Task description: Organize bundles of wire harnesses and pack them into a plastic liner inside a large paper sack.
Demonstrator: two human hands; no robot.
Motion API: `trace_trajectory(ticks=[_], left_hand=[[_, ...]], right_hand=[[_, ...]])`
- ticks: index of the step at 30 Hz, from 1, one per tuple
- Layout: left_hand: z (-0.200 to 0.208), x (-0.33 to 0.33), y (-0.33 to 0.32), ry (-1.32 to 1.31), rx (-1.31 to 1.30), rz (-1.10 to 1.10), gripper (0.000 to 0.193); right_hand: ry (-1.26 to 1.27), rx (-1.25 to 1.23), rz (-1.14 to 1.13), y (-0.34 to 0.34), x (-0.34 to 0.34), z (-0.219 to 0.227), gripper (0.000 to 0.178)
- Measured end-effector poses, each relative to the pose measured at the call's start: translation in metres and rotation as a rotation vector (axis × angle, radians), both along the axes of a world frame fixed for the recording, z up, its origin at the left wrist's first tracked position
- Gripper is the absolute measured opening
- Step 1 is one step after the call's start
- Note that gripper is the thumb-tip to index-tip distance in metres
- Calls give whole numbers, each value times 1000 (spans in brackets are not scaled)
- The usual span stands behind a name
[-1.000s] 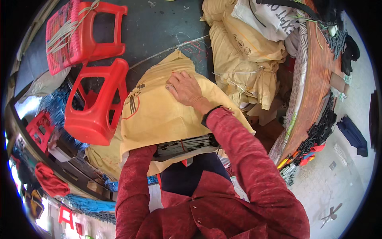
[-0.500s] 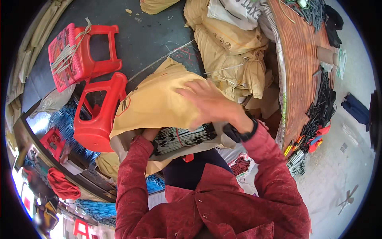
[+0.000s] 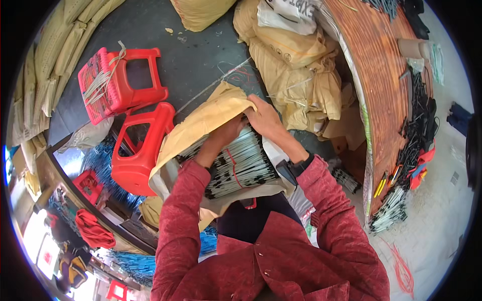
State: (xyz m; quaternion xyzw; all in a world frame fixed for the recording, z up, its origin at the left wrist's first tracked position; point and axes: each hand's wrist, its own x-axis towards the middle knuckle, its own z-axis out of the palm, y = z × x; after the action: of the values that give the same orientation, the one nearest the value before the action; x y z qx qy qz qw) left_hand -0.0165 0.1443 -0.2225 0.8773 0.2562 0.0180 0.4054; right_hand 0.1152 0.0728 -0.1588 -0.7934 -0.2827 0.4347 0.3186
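Note:
A yellow-brown sack (image 3: 198, 123) with a pale lining lies with its mouth toward me. Inside it are tightly packed thin pale strips with black tips (image 3: 246, 155), with a red tie running across them. My right hand (image 3: 264, 119) grips the sack's rim at the far right corner, its thumb over the edge. Reaching inside, my left hand (image 3: 227, 131) rests against the far end of the strips, under the sack's upper layer. Its fingers are mostly hidden there, so I cannot see whether they hold anything.
Two red plastic stools (image 3: 143, 150) stand left of the sack, one with a pink woven cover. Full brown sacks (image 3: 296, 75) are piled at the far right. A wooden table (image 3: 379, 85) on the right carries black strips. Blue strips (image 3: 130, 263) lie at lower left.
My right hand has come down onto the sack's rim. My left hand has moved deeper and to the right inside. The sack's mouth is wider, showing more of the strips.

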Motion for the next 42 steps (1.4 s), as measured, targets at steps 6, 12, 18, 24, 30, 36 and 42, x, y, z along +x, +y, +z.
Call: trace_trajectory(ticks=[6, 12, 18, 24, 30, 36, 42], left_hand=[[-35, 13, -5, 216, 75, -77, 36], [-148, -77, -10, 258, 279, 1, 47], [-158, -121, -24, 505, 1067, -139, 62], [-129, -79, -14, 99, -18, 114, 56], [-127, -84, -4, 366, 57, -288, 55], [-15, -82, -15, 241, 184, -82, 63], [0, -93, -25, 236, 158, -34, 80]], right_hand=[[28, -97, -74, -7, -2, -11, 40], [-71, -134, -56, -14, -51, 5, 42], [-80, -117, -13, -24, -41, 5, 31], [-149, 43, 192, -42, -11, 32, 20], [-203, 271, 370, -33, -10, 51, 18], [-277, 225, 324, -53, 2, 60, 20], [-431, -273, 305, -82, 7, 64, 26]])
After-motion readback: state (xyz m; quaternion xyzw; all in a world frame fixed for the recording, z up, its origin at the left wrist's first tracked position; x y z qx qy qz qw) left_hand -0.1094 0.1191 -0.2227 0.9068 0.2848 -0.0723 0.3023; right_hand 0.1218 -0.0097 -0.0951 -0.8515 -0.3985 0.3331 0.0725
